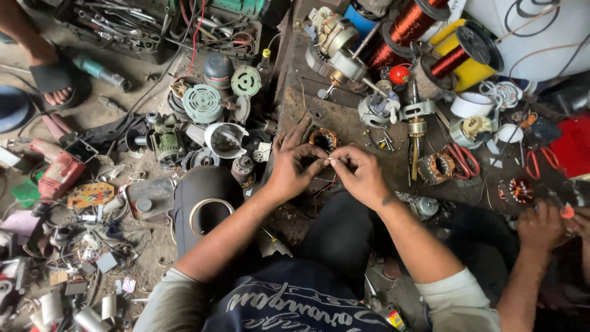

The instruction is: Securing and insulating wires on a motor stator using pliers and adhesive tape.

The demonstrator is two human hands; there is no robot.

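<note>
Pinching a thin wire between fingertips, left hand and right hand are meeting, fingers curled, over the stator near the bench's front edge.

The dark, dirty wooden surface carries many motor parts. A stator with copper windings lies near its front edge and serves as landmark. Right of this stator lie a second stator and red-handled pliers. Behind it stand a small motor with a shaft and spools of copper wire. Far right of it lies a white tape roll. Left of the stator, on the floor, lie green fan motors, a red power drill and a grey round housing.
</note>
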